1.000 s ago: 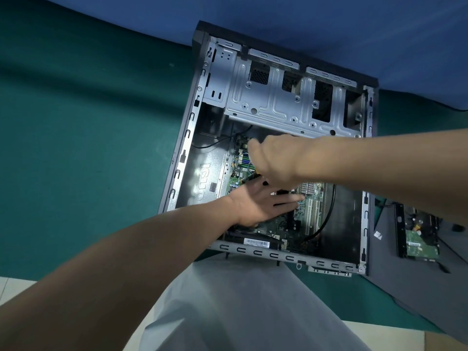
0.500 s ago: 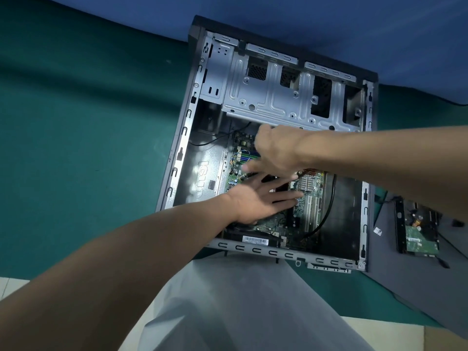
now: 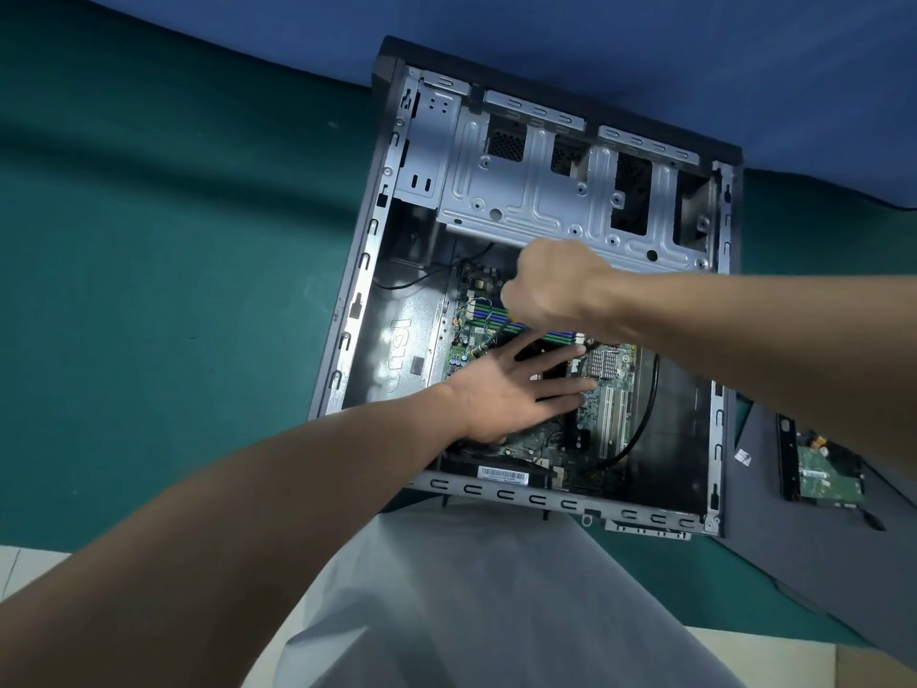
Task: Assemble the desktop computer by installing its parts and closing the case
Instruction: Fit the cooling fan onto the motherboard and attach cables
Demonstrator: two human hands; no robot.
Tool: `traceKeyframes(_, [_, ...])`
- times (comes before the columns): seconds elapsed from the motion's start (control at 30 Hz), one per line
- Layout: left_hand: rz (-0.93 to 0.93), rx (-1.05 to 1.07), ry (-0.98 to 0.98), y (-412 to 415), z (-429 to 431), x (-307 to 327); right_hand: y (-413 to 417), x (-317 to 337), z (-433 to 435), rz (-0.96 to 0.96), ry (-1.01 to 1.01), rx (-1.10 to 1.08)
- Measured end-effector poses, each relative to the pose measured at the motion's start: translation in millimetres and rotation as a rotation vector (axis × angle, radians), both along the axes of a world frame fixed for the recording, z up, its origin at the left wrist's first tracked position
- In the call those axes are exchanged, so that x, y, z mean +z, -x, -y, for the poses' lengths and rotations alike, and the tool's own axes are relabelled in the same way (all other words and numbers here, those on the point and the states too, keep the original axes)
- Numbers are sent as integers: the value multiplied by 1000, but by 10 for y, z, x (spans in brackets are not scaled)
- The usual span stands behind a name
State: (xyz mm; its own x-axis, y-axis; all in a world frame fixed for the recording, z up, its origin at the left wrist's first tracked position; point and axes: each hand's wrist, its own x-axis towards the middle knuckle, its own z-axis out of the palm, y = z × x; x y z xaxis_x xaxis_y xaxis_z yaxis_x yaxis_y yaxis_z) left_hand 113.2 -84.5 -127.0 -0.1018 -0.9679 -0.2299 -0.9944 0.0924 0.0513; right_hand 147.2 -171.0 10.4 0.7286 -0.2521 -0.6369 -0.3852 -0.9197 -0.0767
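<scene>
Right hand point(image 3: 551, 285), screwdriver point(image 3: 491, 342) higher; green tabletop point(image 3: 173, 290)

A: The computer case point(image 3: 531, 499) has a bare sheet-metal frame, dull grey; its drive cage point(image 3: 536, 196) is stamped metal with a soft sheen.
B: The motherboard point(image 3: 541, 441) is a green, matt circuit board, and the heat sink point(image 3: 606, 364) on it is bright finned metal. The cable point(image 3: 647, 419) looks like black, slightly glossy plastic.
A: The table cover point(image 3: 173, 290) is matt teal cloth, faintly creased; the backdrop point(image 3: 645, 52) is matt blue cloth.
B: The side panel point(image 3: 794, 563) is dark grey and matt. The screwdriver point(image 3: 489, 344) shaft looks like dark metal.
</scene>
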Motion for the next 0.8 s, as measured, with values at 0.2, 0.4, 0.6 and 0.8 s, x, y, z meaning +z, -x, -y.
traceKeyframes(0.2, [7,2,-22,15,10,11,50,220,6,-129,160,690])
traceKeyframes(0.4, [-402,169,106,11,-14,14,130,244,-10,36,339,1266])
traceKeyframes(0.6, [12,-14,16,19,-10,-52,-24,89,-130,-76,-12,30])
traceKeyframes(0.8, [29,11,9,15,-4,66,46,189,-52,-107,230,702])
